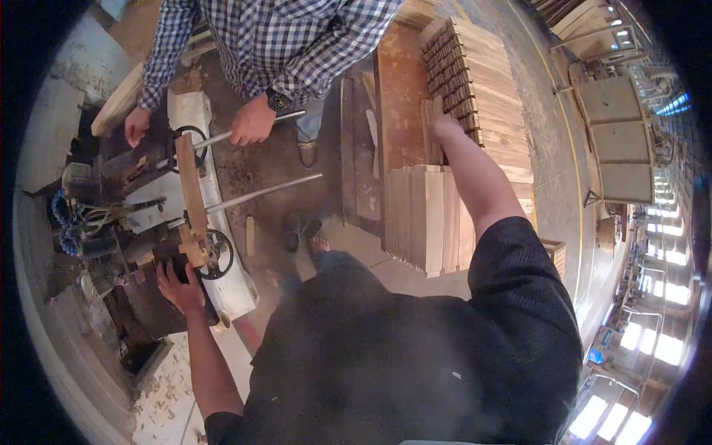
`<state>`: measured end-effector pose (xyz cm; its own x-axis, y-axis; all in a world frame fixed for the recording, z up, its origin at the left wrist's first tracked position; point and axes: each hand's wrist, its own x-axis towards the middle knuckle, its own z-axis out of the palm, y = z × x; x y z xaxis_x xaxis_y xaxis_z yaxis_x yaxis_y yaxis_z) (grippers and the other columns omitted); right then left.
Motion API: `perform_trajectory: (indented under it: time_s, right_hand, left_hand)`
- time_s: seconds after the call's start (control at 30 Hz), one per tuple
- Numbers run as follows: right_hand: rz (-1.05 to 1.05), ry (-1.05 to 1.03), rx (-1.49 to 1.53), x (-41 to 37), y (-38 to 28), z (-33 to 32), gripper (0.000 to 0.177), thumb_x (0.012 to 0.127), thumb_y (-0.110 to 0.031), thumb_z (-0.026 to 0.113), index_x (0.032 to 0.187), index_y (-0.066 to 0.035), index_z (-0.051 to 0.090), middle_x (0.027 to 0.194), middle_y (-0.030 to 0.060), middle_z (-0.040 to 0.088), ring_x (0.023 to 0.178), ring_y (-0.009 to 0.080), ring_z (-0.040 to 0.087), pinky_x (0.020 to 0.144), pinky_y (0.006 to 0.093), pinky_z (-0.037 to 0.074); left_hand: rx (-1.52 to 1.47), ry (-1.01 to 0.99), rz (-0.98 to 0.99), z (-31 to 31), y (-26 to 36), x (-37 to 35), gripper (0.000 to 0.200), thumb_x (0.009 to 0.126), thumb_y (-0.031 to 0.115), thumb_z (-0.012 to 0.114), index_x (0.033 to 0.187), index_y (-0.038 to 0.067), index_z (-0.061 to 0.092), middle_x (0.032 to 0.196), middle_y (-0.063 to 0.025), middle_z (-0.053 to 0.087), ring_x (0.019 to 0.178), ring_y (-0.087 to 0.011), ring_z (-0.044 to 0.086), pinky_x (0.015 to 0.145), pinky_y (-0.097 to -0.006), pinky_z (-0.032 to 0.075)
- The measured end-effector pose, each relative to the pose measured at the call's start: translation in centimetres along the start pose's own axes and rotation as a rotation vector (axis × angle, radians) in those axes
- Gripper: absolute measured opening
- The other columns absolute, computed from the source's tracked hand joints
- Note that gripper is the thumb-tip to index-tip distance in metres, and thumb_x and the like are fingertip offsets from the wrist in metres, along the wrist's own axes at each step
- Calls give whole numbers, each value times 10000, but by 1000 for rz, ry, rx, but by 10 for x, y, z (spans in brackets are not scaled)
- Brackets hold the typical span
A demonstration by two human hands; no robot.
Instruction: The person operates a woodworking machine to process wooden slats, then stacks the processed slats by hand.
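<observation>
My left hand [180,288] lies with its fingers spread on the dark bed of a machine, close to a small wooden block [194,246]. A long wooden piece [190,185] extends from near that block along the machine, between two black handwheels [217,254]. On the other side, my right hand [447,130] reaches to the stacked wood and is closed at a narrow wooden slat [436,106]; its fingertips are mostly hidden. Beneath and beside it stand upright wooden boards [419,215] and a tall stack of slats with notched ends [493,96].
A co-worker in a checked shirt [289,37] stands across the machine, one hand [253,122] at a metal rod [285,116]. A second rod [267,194] juts into the space between us. Hoses [63,211] lie at left. A panelled cart [612,122] stands far right.
</observation>
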<state>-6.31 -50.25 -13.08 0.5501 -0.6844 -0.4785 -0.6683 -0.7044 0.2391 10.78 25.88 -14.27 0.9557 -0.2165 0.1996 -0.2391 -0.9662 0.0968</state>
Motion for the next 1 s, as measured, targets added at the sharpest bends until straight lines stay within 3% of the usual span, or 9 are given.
perform_trajectory:
  time_s: [0.1,0.23,0.3,0.4,0.53,0.7,0.8,0.9,1.0]
  right_hand:
    - [213,142,292,10,0,7,345,860,-216,602,1116,-9,706,1156,234,684,1093,363,669,921,448,548]
    - [87,132,132,-5,-10,-4,315,858,-187,612,1105,-17,708,1152,233,686,1070,361,679,909,459,552]
    - [119,-66,279,-44,-30,-46,277,854,-156,620,1071,-13,717,1147,236,686,1039,373,689,879,467,563]
    - [-65,-123,-124,-35,-23,-35,259,842,-125,629,1055,-14,725,1138,237,688,1014,386,695,854,464,573]
    - [-33,-54,-44,-1,-8,0,259,836,-129,633,1049,-19,732,1136,237,689,1021,387,693,855,462,574]
    - [-16,-81,13,-38,-49,-62,559,879,-323,656,1352,-40,562,1285,227,629,1202,388,610,971,474,517]
    - [-50,12,-122,-9,-51,-34,679,892,-381,644,1451,-51,443,1344,234,588,1299,368,539,1009,465,493]
    - [-33,-10,-208,30,-39,12,380,879,-279,622,1170,-48,701,1234,168,676,1157,343,645,931,466,540]
    - [-13,-70,-39,-13,-64,-32,374,893,-285,616,1181,-61,698,1230,195,670,1125,351,659,920,469,543]
  left_hand:
    - [-22,17,13,3,-3,-1,546,939,432,618,1360,92,540,1495,-149,405,1362,-381,378,1143,-529,272]
    - [-43,4,-15,-1,2,-1,554,934,435,623,1367,101,538,1498,-150,405,1355,-385,388,1143,-528,274]
    - [-23,1,-14,0,1,-1,555,934,439,623,1364,100,538,1493,-153,413,1350,-389,393,1135,-530,283]
    - [0,13,3,4,-3,-3,555,933,447,621,1361,103,538,1482,-158,428,1341,-394,401,1120,-534,300]
    - [6,42,23,5,-5,-2,546,927,429,636,1354,102,540,1472,-158,441,1333,-392,412,1105,-531,322]
    - [-19,64,46,10,-12,-2,532,913,383,667,1342,91,548,1467,-151,447,1320,-388,427,1103,-521,327]
    - [-22,67,55,11,-11,-2,523,909,367,676,1333,85,555,1464,-148,450,1313,-387,433,1104,-520,326]
    - [-38,45,39,9,-9,0,522,910,368,676,1333,85,557,1469,-148,447,1321,-386,428,1107,-529,320]
    - [-27,41,28,10,-11,0,530,913,378,672,1338,84,553,1477,-151,440,1339,-388,417,1109,-540,313]
